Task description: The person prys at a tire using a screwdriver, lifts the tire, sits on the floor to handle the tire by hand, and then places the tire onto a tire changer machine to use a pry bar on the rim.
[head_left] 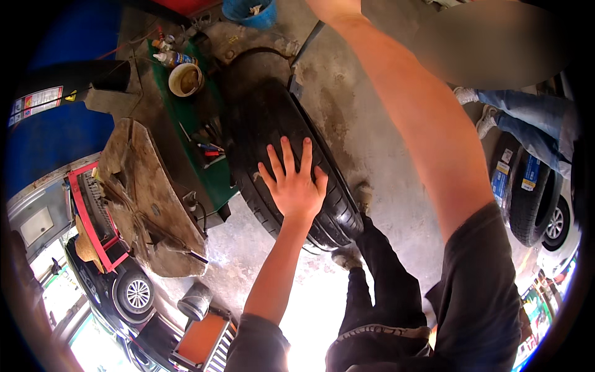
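Observation:
My left hand (294,186) lies flat on the tread of a black tyre (263,124), fingers spread and holding nothing. The tyre stands upright in front of my legs, beside a green bench. At the top edge of the view is my right hand (334,7), with the arm stretched far forward. Its fingers are cut off by the frame edge, so their grip is hidden. A dark bar (308,43) slants from beside that hand down toward the far end of the tyre; whether the hand holds it, I cannot tell.
On the green bench (176,118) are a tub (186,80), a bottle (176,59) and hand tools (211,149). A worn brown board (145,204) stands left. A blue bucket (249,13) is at the back. Right are a person's jeans-clad legs (527,108) and tyres (534,192).

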Demonstrator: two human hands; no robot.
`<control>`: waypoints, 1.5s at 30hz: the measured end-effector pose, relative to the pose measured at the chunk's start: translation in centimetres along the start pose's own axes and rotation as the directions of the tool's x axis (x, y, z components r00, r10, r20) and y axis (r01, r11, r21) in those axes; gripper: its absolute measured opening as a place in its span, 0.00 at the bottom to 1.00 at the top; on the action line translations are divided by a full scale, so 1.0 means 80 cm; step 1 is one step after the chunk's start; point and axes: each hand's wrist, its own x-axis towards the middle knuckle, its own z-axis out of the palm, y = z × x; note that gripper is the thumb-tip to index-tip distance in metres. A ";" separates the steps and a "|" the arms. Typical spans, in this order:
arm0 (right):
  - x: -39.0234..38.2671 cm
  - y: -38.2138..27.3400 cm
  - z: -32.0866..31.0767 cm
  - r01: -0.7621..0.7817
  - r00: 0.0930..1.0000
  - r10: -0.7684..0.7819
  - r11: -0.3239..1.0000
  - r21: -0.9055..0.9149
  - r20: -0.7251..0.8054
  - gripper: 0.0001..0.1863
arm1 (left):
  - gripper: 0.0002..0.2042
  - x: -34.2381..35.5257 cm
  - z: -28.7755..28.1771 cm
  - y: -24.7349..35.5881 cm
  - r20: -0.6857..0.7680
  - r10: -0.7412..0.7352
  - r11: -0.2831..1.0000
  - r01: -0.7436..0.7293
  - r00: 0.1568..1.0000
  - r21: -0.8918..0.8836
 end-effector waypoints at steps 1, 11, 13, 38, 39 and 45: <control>0.006 0.002 -0.003 0.012 0.999 -0.011 1.000 -0.029 0.038 0.12 | 0.29 0.002 -0.001 -0.002 0.007 0.000 1.000 0.000 1.000 -0.001; 0.012 0.001 0.012 -0.038 0.999 0.038 0.999 -0.037 0.004 0.12 | 0.28 0.017 -0.007 0.008 0.018 0.023 0.999 -0.024 1.000 0.041; 0.013 -0.001 0.010 0.000 0.999 -0.002 0.999 -0.032 -0.046 0.13 | 0.28 0.017 -0.007 0.011 0.042 0.011 1.000 -0.012 0.999 0.024; 0.037 0.139 0.060 -0.131 0.928 0.279 0.866 0.483 -0.248 0.18 | 0.46 -0.138 0.136 -0.189 0.748 -0.201 -0.205 0.720 0.632 -0.663; 0.037 0.129 0.054 -0.122 0.921 0.285 0.858 0.499 -0.265 0.18 | 0.44 -0.137 0.152 -0.193 0.747 -0.138 -0.288 0.695 0.651 -0.659; 0.029 0.035 0.048 -0.104 0.782 0.520 0.653 0.750 -0.344 0.20 | 0.43 -0.175 0.215 -0.197 0.783 -0.147 -0.414 0.681 0.605 -0.604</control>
